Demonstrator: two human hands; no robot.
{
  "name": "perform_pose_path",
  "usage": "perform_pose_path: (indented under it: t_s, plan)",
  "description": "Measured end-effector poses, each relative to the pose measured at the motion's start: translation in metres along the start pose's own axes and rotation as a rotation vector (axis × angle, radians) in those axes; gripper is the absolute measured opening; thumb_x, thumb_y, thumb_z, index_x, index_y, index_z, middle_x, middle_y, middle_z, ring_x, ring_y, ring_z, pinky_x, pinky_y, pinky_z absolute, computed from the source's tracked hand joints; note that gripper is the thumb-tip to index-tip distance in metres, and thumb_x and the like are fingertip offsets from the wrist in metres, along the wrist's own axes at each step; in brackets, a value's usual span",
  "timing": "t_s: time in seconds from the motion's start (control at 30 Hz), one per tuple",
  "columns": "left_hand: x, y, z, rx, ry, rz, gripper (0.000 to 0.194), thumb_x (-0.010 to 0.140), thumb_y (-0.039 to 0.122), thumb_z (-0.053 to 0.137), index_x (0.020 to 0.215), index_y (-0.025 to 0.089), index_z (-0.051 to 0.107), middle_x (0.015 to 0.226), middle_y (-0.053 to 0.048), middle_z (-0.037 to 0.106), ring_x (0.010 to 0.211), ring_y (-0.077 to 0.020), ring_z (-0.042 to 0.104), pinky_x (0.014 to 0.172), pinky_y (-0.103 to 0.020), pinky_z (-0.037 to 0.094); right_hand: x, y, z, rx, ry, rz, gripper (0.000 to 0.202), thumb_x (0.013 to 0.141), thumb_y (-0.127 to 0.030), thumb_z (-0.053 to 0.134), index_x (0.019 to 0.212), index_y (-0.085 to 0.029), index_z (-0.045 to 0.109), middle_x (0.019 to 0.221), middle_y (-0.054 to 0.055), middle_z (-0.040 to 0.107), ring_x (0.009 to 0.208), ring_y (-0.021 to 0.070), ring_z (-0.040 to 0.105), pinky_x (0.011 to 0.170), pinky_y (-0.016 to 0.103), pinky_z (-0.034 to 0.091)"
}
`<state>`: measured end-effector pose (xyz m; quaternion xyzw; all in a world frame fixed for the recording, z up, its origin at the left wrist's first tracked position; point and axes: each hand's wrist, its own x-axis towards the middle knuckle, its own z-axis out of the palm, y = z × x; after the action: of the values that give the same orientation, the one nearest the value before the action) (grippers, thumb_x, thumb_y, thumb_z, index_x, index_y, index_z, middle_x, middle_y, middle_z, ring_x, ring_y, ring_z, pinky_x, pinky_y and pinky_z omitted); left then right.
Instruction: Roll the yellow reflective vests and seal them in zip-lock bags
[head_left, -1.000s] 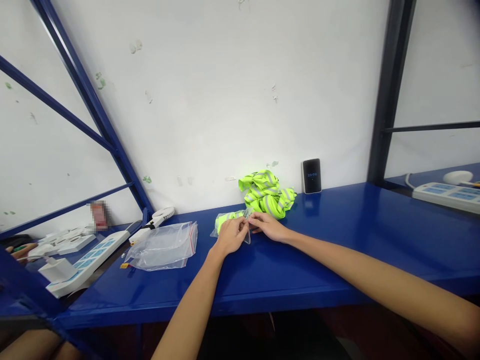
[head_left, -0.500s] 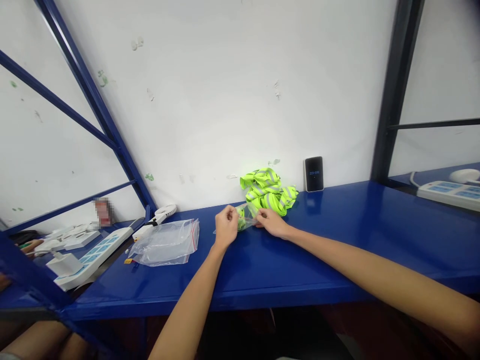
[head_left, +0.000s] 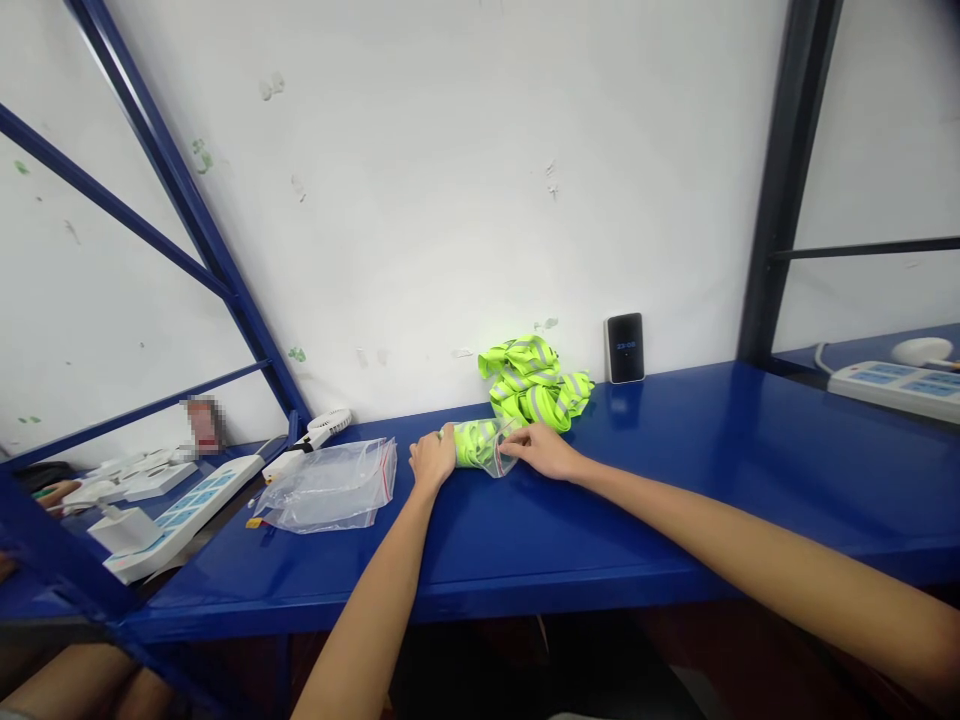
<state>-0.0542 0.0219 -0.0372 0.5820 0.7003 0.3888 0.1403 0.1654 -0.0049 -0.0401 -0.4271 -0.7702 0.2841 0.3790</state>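
Note:
A clear zip bag with folded yellow-green reflective fabric inside lies on the blue table. My left hand grips its left end, fingers curled over it. At the opposite end, the fingers of my right hand pinch the red-striped opening. Just behind the bag, against the wall, a loose pile of yellow-green reflective straps is heaped up. Flat clear bags with red zip edges lie to the left of my left hand.
A black-screened clock leans on the wall at right. A white handheld fan lies behind the flat bags. Power strips sit beyond the blue frame at left and at far right. Another person's hand shows at far left.
My left hand has moved slightly left and now covers the bag's left end. The bag lies stretched out between my hands, with more of the fabric inside it visible.

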Motion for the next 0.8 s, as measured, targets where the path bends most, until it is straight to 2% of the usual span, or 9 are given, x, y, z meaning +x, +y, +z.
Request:
perform_pose_path:
  t_s: [0.1,0.17,0.23,0.33,0.4,0.47,0.53,0.63,0.8]
  plan:
    - [0.004,-0.004,0.0,-0.135,0.021,0.033,0.031,0.078,0.048,0.054,0.077,0.019,0.064,0.095,-0.019,0.07,0.109,-0.0387,0.059,0.091,-0.047,0.039,0.002,-0.001,0.002,-0.008,-0.059,-0.053,0.033,0.084,-0.043,0.058,0.074,-0.015,0.074,0.063,0.001,0.064,0.054,0.0132,0.047,0.053,0.026,0.033]
    - [0.006,-0.005,0.003,-0.188,0.038,0.055,0.028,0.078,0.045,0.055,0.08,0.019,0.064,0.095,-0.017,0.071,0.105,-0.0341,0.062,0.088,-0.043,0.041,0.002,-0.003,0.004,-0.015,-0.067,-0.063,0.032,0.083,-0.042,0.059,0.073,-0.015,0.073,0.059,0.0,0.061,0.051,0.0122,0.044,0.052,0.026,0.032]
    - [0.008,-0.005,0.005,-0.255,0.048,0.09,0.031,0.079,0.046,0.054,0.087,0.018,0.065,0.098,-0.014,0.071,0.1,-0.0289,0.064,0.085,-0.038,0.044,0.002,-0.004,0.005,0.011,-0.05,-0.071,0.029,0.082,-0.041,0.06,0.074,-0.016,0.073,0.062,0.001,0.063,0.053,0.0133,0.047,0.054,0.026,0.034]
    - [0.01,-0.002,0.009,-0.604,0.031,0.136,0.04,0.072,0.05,0.063,0.09,0.014,0.064,0.095,-0.011,0.071,0.086,-0.0217,0.066,0.077,-0.031,0.048,0.0,-0.005,0.006,0.132,-0.035,-0.056,0.026,0.08,-0.04,0.063,0.08,-0.016,0.072,0.076,0.004,0.069,0.066,0.0181,0.057,0.063,0.028,0.042]
    - [0.01,0.002,0.01,-0.893,0.023,0.117,0.046,0.061,0.049,0.075,0.088,0.013,0.064,0.09,-0.01,0.071,0.077,-0.0186,0.065,0.072,-0.029,0.048,-0.002,-0.007,0.005,0.22,-0.007,-0.013,0.027,0.078,-0.041,0.065,0.084,-0.015,0.07,0.083,0.006,0.07,0.074,0.0202,0.06,0.068,0.03,0.045]
    - [0.007,0.007,0.009,-1.044,0.03,0.075,0.049,0.051,0.044,0.082,0.084,0.013,0.064,0.086,-0.008,0.071,0.072,-0.0165,0.064,0.069,-0.027,0.048,-0.005,-0.01,0.004,0.282,0.061,0.052,0.027,0.075,-0.042,0.067,0.083,-0.015,0.067,0.082,0.006,0.069,0.075,0.0206,0.06,0.069,0.031,0.046]
    - [0.004,0.012,0.007,-1.089,0.031,0.064,0.05,0.045,0.042,0.085,0.079,0.014,0.062,0.082,-0.007,0.07,0.07,-0.015,0.063,0.067,-0.026,0.047,-0.009,-0.014,0.003,0.337,0.14,0.103,0.027,0.072,-0.041,0.07,0.08,-0.016,0.064,0.079,0.005,0.066,0.074,0.0203,0.06,0.069,0.031,0.047]
    - [-0.002,0.02,0.004,-1.107,-0.005,0.088,0.05,0.043,0.043,0.086,0.071,0.016,0.055,0.076,-0.002,0.067,0.067,-0.0123,0.061,0.065,-0.024,0.045,-0.013,-0.02,0.0,0.433,0.209,0.093,0.031,0.065,-0.036,0.076,0.083,-0.018,0.06,0.077,0.004,0.064,0.075,0.0198,0.059,0.067,0.03,0.047]
    - [-0.009,0.027,-0.002,-1.134,-0.084,0.082,0.054,0.046,0.045,0.084,0.069,0.018,0.042,0.069,0.004,0.057,0.057,-0.0072,0.052,0.055,-0.019,0.04,-0.012,-0.021,-0.003,0.608,0.152,0.112,0.031,0.063,-0.036,0.077,0.081,-0.017,0.06,0.072,0.001,0.06,0.063,0.0143,0.053,0.056,0.026,0.042]
